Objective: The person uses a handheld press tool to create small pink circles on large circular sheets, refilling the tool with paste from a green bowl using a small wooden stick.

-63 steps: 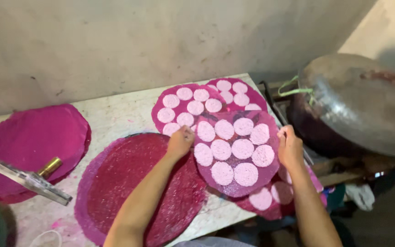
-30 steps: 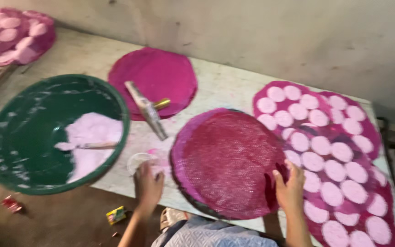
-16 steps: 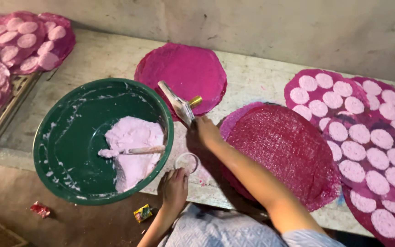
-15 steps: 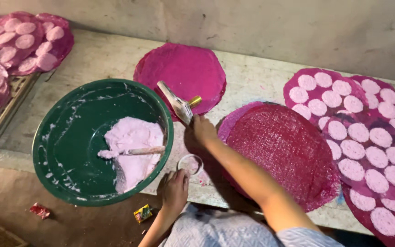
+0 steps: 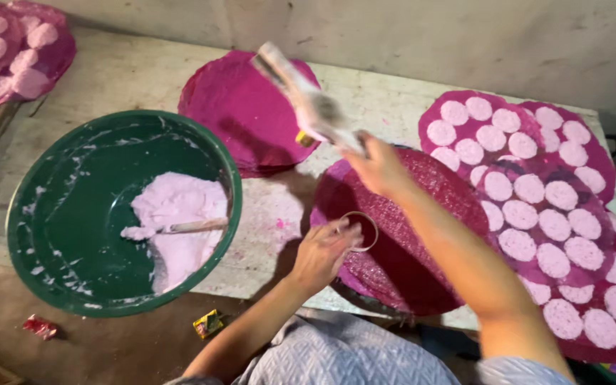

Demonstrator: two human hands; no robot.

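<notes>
Lifted off the table since half a second ago, the scraper point(image 5: 306, 98) now hangs blurred in the air, the right hand point(image 5: 379, 168) clamped on its lower end. Below that grip, the left hand point(image 5: 322, 253) has its fingers closed on a small ring point(image 5: 362, 229) (a round cutter) over the empty pink mat point(image 5: 415, 228). Left of both sits a green bowl point(image 5: 73, 214) holding pink dough point(image 5: 176, 214); right, a mat with pale discs point(image 5: 543, 214).
</notes>
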